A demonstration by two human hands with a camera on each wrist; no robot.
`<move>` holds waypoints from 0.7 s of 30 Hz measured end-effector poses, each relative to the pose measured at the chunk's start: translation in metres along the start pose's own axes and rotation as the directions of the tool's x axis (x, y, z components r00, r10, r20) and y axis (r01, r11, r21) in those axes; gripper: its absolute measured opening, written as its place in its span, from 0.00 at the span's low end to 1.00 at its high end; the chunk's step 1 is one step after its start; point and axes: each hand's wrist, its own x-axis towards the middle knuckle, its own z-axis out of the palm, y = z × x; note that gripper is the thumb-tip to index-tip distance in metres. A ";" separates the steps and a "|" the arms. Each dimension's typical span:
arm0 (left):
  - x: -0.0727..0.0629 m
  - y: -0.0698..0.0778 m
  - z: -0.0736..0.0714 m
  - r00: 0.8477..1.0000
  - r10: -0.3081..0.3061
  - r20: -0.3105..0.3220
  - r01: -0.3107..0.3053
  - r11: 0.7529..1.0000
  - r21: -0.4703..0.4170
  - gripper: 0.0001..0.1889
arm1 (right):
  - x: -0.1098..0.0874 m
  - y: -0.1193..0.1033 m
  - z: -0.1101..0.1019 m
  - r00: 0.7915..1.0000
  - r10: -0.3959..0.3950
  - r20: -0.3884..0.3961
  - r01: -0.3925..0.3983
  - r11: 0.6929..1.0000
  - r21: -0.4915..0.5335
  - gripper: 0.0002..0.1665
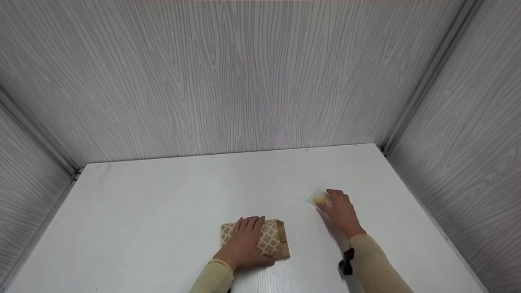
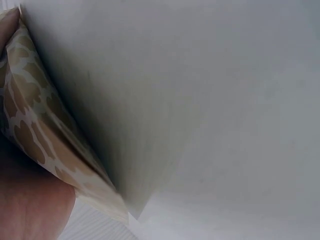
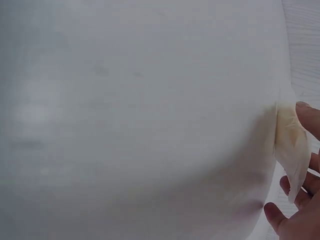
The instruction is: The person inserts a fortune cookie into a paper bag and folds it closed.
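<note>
A flat paper bag (image 1: pixel 269 238) with a tan and white lattice print lies on the white table, its brown open end toward the right. Across its top rests my left hand (image 1: pixel 244 242), fingers stretched to the far edge and thumb along the near edge. In the left wrist view the bag (image 2: pixel 42 110) shows edge-on, its side bulging slightly. Farther right, my right hand (image 1: pixel 340 211) holds a small translucent packet (image 1: pixel 319 198) with something pale yellow inside. Seen from the right wrist, the packet (image 3: pixel 291 137) sits among the fingers, one fingertip against its upper part.
The white table (image 1: pixel 142 203) is bounded by a grey wood-grain wall (image 1: pixel 228 81) at the back and similar panels on both sides. A black strap piece (image 1: pixel 346 262) is on the right sleeve.
</note>
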 end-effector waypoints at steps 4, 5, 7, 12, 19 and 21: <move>0.000 0.000 0.001 1.000 -0.002 0.004 0.002 1.000 -0.011 0.61 | -0.004 0.003 0.001 0.996 -0.093 -0.002 0.092 0.994 -0.059 0.30; 0.000 0.000 0.001 1.000 -0.002 0.004 0.003 1.000 -0.013 0.61 | -0.005 0.003 0.000 0.993 -0.115 -0.002 0.114 0.991 -0.065 0.29; 0.000 0.000 0.000 1.000 -0.003 0.007 0.003 1.000 -0.012 0.61 | -0.009 0.002 -0.002 0.991 -0.131 0.013 0.131 0.990 -0.056 0.28; 0.001 0.001 0.000 1.000 0.004 0.001 -0.004 1.000 -0.001 0.61 | -0.020 0.000 -0.010 0.987 -0.150 0.061 0.149 0.989 0.025 0.27; 0.001 0.000 0.001 1.000 0.013 -0.006 -0.013 1.000 -0.003 0.61 | -0.038 -0.002 -0.012 0.969 -0.231 0.093 0.214 0.963 0.161 0.23; 0.000 -0.001 0.002 1.000 0.014 -0.012 -0.014 1.000 -0.003 0.61 | -0.043 -0.004 -0.010 0.959 -0.263 0.105 0.243 0.955 0.172 0.23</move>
